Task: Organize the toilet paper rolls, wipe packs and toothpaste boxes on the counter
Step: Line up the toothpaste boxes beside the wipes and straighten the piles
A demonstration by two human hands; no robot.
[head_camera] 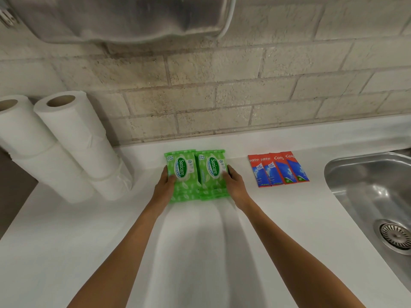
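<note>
Sanicare wipe packs (196, 174) sit in two green stacks side by side in the middle of the white counter (66, 241), close to the far wall. The left hand (163, 187) presses flat against the left side of the left stack (182, 174), and the right hand (235, 185) presses against the right side of the right stack (214, 174). Fingers on both hands look extended and laid along the packs, squeezing the stacks together rather than curling around either one.

These packs are likely soft, light and a little slick in their plastic film, so a stack could shear or slide if pushed only at the top. Pressure low on the outer long sides, as the palms give now, should keep the layers aligned; the sealed ends would crumple if pinched.

To the right, four Colgate toothpaste boxes (279, 170) lie flat in an overlapping row, well apart from the wipes and short of the steel sink (355, 174). At far left, toilet paper rolls (64, 143) stand in two tall columns against the wall; these would be light and easily dented.
</note>
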